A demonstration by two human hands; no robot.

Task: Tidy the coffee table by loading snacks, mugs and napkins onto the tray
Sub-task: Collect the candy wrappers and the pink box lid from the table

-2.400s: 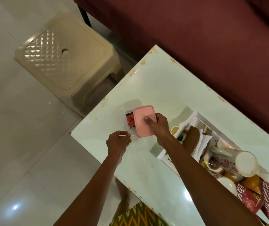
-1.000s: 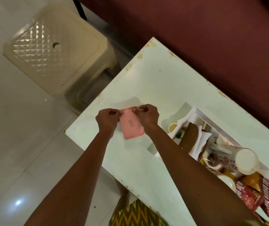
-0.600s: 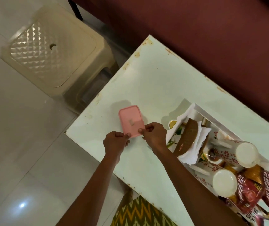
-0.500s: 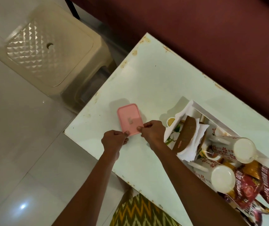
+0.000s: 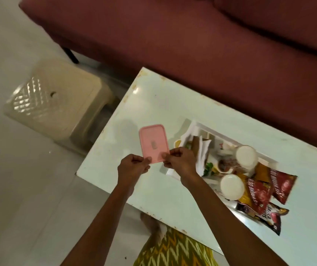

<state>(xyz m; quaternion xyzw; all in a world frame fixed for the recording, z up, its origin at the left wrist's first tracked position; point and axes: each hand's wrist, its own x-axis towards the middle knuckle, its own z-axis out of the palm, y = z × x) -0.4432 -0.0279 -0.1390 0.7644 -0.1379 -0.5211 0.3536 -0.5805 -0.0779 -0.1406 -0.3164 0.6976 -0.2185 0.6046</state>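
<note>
**A:** Since the left side comes first, what borders the table (image 5: pixel 153 100) there?

**B:** A cream plastic stool (image 5: pixel 57 104) stands on the pale floor (image 5: pixel 19 198) at the left of the frame. It is just beside the table's left edge, which runs from the near corner at centre left up to the far corner at upper centre. A maroon sofa (image 5: pixel 192 45) fills the top of the frame along the table's far edge.

**A:** And bare tabletop?

**B:** There is a strip between that left edge and the pink box (image 5: pixel 153 142), and more above the box toward the far corner. There is also a wide patch at lower centre, between the two forearms.

**A:** The hands?

**B:** The left hand (image 5: pixel 132 166) and right hand (image 5: pixel 180 162) are close together but not touching. Each pinches one corner of the box's near short edge between thumb and curled fingers. I can't tell whether the box rests on the table or is lifted off it.

**A:** Which way does it run?

**B:** Its long axis goes up the frame from the hands, with the far end leaning slightly left. Its flat pink top faces the camera.

**A:** And right of it?

**B:** A white tray (image 5: pixel 223 135) sits just beside the box, and the right hand overlaps its near-left corner. White napkins (image 5: pixel 201 152) lie at its left end with something brown among them. Next come a far mug (image 5: pixel 247 155) and a near mug (image 5: pixel 232 187), each with a white round end toward the camera. Red and yellow snack packets (image 5: pixel 259 192) fill the right end. A dark packet (image 5: pixel 269 217) sticks out past the tray onto the table at lower right.
</note>
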